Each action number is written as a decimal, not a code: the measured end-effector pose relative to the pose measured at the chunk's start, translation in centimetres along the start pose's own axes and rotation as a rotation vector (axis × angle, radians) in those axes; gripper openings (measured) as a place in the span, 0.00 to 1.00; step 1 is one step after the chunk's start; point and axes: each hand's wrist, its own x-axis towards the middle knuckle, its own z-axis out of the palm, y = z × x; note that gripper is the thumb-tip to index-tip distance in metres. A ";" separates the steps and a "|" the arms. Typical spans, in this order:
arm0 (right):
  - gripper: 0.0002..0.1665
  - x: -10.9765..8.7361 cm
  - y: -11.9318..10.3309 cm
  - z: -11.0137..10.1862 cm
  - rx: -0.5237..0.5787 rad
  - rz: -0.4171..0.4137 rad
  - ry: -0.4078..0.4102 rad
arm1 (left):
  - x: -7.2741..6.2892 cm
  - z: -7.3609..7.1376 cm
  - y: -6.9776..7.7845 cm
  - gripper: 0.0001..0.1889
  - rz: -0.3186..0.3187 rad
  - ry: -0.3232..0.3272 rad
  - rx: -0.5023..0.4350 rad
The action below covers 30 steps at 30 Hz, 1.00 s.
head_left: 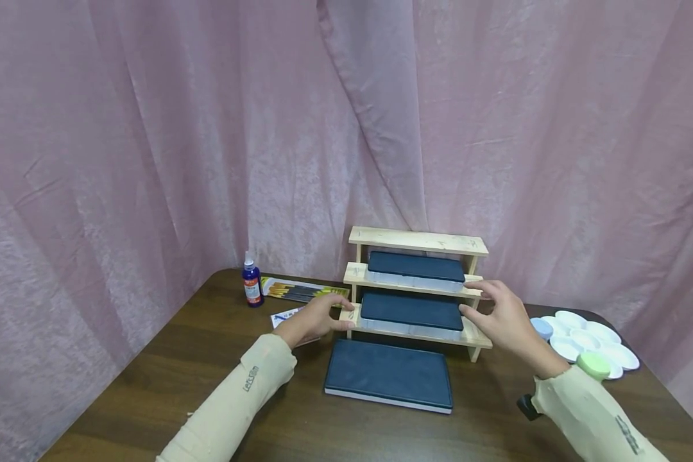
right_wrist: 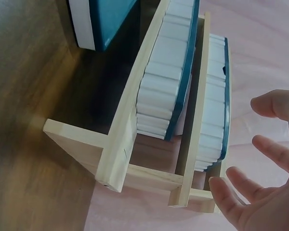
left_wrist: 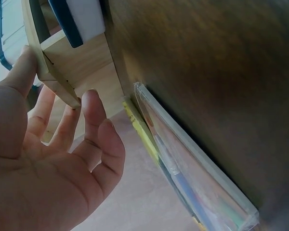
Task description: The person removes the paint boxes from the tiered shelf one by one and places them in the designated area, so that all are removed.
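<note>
Cream sleeves [head_left: 231, 404], left hand [head_left: 314, 317] at rack edge [head_left: 353, 314], gap inside right hand [head_left: 505, 316]

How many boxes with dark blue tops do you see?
3. The upper box is on the wooden stand's middle step, the lower box on its bottom step, the front box on the table. More could be hidden.

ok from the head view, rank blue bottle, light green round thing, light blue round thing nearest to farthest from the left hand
From the left hand:
1. blue bottle: beyond it, on the left
2. light blue round thing: on the right, at the left edge of the white palette
3. light green round thing: farther right, at the palette's near edge
</note>
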 end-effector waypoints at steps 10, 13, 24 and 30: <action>0.27 1.6 0.6 0.6 0.039 0.023 -0.010 | 0.1 0.1 0.0 0.19 -0.008 0.002 -0.009; 0.27 2.2 0.6 1.0 0.038 0.025 -0.002 | 0.1 0.0 -0.1 0.19 0.000 0.007 -0.005; 0.30 3.9 0.7 1.9 0.014 0.067 -0.033 | 0.2 0.2 -0.4 0.19 -0.002 -0.003 -0.024; 0.31 4.7 1.1 2.4 0.003 0.041 -0.044 | 0.1 0.3 -0.4 0.19 0.010 0.000 -0.017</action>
